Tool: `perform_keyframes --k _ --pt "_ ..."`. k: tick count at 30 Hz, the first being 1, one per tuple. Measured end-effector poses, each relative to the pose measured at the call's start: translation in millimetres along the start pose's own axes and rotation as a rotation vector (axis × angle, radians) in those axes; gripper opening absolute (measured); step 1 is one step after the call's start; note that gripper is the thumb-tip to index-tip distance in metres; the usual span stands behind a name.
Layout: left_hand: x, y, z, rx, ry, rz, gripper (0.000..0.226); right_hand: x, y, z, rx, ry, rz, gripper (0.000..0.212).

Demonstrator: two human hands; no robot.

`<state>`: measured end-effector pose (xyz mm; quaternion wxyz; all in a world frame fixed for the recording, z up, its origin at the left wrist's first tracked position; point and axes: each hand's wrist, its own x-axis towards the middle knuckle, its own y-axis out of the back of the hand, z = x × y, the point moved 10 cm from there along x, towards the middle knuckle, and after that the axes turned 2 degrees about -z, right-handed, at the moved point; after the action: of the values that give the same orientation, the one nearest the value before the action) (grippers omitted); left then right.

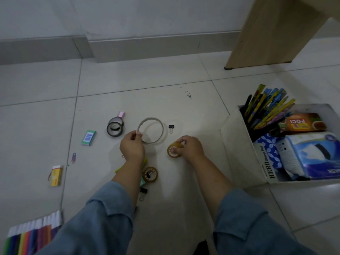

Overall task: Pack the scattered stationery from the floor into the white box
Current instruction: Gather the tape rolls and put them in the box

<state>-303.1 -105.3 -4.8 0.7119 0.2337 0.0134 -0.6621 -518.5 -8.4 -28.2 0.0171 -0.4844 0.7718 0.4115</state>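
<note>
Open white cardboard box (237,153) at the floor's right edge, crammed full. Thin grey tape ring (151,130) and small amber tape roll (173,150) sit mid-floor, just apart — both gripped.

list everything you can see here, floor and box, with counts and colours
large tape ring: one, greyish, floor centre, pinched by left hand
small tape roll: one, yellowish, in right hand
second tape roll: one, brown, floor beside left forearm
dark tape rolls: two, black-grey, stacked left of ring
binder clips: two, black, one right of ring, one near left sleeve
barcode box: one, green, floor left
yellow box: one, yellow, floor far left
marker set: one, multicoloured, bottom left
white box: one, white, right, holding pens and packets
left hand: pinches ring
right hand: grips small roll
</note>
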Motion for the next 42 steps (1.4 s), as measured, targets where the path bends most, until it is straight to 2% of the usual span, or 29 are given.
perform_keyframes --k 10,18,23,27,30,32,34,39,42 --pt "-4.2 1.9 0.4 0.015 -0.004 -0.001 0.025 -13.3 -20.5 -17.5 -0.131 0.047 -0.007 0.029" --pt "-8.1 4.0 0.8 -0.006 0.016 -0.014 0.023 -24.6 -27.0 -16.4 -0.06 0.063 0.042 0.019" --pt "-10.0 5.3 2.3 -0.011 0.018 -0.019 0.024 -24.7 -22.3 -8.2 0.058 0.055 0.031 0.014" --pt "-12.3 7.4 1.9 -0.02 0.024 -0.014 0.023 -25.7 -15.2 7.9 0.28 -0.066 0.054 0.023" --pt "-12.1 7.5 2.3 -0.028 0.029 -0.01 0.023 -25.8 -7.7 8.4 0.319 -0.069 0.076 0.028" --pt "-13.8 5.8 5.2 -0.028 0.025 -0.009 0.022 -26.1 -4.0 0.5 0.283 -0.013 0.075 0.019" --pt "-15.8 2.9 8.4 -0.029 0.009 -0.012 0.023 -25.1 -6.1 -8.0 0.197 0.049 0.053 0.018" --pt "-12.8 8.9 6.9 -0.031 -0.002 0.002 0.022 -22.8 -29.0 -18.1 -0.024 0.072 -0.003 0.023" --pt "-5.7 19.2 3.4 -0.022 -0.002 0.021 0.021 -23.2 -41.6 -28.3 -0.143 0.142 -0.029 0.038"
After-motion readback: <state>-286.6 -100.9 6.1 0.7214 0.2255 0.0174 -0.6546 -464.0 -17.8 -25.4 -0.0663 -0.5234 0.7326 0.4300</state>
